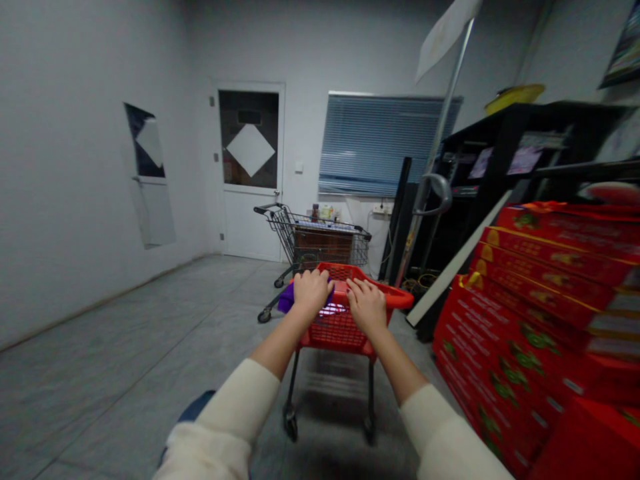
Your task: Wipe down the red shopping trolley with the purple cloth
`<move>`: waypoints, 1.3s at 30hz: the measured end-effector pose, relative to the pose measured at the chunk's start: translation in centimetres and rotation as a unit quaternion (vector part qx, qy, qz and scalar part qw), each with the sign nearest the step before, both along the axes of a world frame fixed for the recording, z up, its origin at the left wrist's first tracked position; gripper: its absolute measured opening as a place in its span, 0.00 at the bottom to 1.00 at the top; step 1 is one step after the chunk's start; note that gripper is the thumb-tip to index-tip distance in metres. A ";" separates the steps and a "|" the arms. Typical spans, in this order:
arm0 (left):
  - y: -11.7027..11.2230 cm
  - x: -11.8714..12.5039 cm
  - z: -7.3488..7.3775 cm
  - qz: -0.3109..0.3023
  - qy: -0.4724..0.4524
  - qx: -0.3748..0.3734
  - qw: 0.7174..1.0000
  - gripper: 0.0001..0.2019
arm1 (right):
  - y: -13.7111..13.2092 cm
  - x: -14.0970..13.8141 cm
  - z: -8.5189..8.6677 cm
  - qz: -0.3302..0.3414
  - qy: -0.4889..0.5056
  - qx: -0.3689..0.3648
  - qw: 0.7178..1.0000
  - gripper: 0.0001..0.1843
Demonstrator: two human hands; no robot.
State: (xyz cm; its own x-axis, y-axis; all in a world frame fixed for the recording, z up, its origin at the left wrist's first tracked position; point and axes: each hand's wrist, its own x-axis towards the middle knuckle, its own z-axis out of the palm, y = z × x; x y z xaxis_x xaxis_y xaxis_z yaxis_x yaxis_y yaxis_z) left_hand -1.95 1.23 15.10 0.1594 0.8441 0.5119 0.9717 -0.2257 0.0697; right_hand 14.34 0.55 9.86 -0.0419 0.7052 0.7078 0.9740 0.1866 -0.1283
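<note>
A small red shopping cart (pixel 336 333) with a mesh basket and black legs on castors stands directly ahead of me. My left hand (pixel 313 293) grips the near rim of its basket, and my right hand (pixel 367 307) grips the same rim a little further right. A purple cloth (pixel 286 299) hangs out at the basket's left side, right by my left hand. Something white and pink (pixel 333 310) lies inside the basket, partly hidden by my hands. Cream sleeves cover both forearms.
A wire shopping cart (pixel 315 243) holding a brown box stands further ahead, before a white door (pixel 250 213). Stacked red printed boxes (pixel 520 313) rise close on the right, beyond them a black shelf (pixel 505 150) and a metal pole (pixel 435 147). Grey tiled floor runs left to a white wall.
</note>
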 end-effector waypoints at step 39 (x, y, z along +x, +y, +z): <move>-0.3 2.6 -0.3 -0.031 -0.019 0.011 0.999 0.17 | -1.3 2.9 -0.6 -0.020 -0.040 0.025 0.999 0.23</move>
